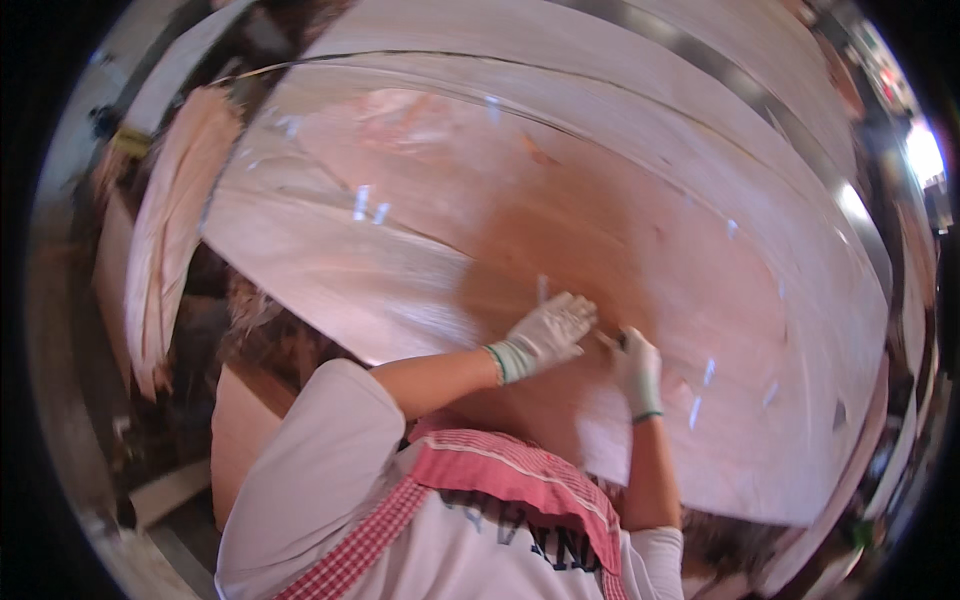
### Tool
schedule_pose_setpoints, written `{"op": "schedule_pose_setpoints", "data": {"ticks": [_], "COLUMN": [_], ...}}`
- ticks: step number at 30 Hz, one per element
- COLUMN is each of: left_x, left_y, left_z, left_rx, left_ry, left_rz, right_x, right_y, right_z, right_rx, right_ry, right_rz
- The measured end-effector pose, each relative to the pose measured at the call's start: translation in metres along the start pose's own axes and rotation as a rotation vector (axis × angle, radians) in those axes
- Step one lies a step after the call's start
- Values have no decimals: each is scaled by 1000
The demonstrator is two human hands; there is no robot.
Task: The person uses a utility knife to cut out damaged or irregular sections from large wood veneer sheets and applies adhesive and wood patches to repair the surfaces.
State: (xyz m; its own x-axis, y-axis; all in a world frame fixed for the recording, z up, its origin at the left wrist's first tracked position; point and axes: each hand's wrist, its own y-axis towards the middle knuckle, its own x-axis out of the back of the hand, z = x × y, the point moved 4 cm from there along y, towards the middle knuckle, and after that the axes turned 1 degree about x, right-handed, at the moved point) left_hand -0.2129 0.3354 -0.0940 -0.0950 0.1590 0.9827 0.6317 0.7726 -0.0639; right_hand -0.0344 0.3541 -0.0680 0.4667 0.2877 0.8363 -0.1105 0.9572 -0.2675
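A large pinkish wood veneer sheet lies in front of me, marked with small pale strips like tape. My left hand, in a white glove with a green-edged cuff, rests on the sheet with its fingers stretched out. Close beside its fingertips, my right hand, gloved the same way, is closed around a small dark-handled tool. The tool points toward the left hand. Its working end is too small and blurred to tell its kind. My shadow darkens the sheet around both hands.
A long crack or seam runs across the veneer's far side. A shiny metal strip curves beyond it. Stacked veneer pieces with ragged edges stand at the left, near a wooden board. Torn scraps lie below the sheet's left edge.
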Motion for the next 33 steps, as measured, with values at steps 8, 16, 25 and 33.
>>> {"op": "schedule_pose_setpoints", "data": {"ticks": [8,16,25,33], "left_x": [42,85,104,98], "left_y": [-9,-127,-169,-155], "left_z": [45,334,603,648], "left_rx": [171,720,788,586], "left_ry": [-363,-48,-42,-149], "left_rz": [-421,-755,-623,-512], "right_x": [63,-19,-80,-129], "right_y": [7,-23,82,151], "right_z": [-17,70,328,417], "right_rx": [-135,-340,-284,-83], "right_ry": [766,798,644,617], "right_rz": [-37,-108,87,209]}}
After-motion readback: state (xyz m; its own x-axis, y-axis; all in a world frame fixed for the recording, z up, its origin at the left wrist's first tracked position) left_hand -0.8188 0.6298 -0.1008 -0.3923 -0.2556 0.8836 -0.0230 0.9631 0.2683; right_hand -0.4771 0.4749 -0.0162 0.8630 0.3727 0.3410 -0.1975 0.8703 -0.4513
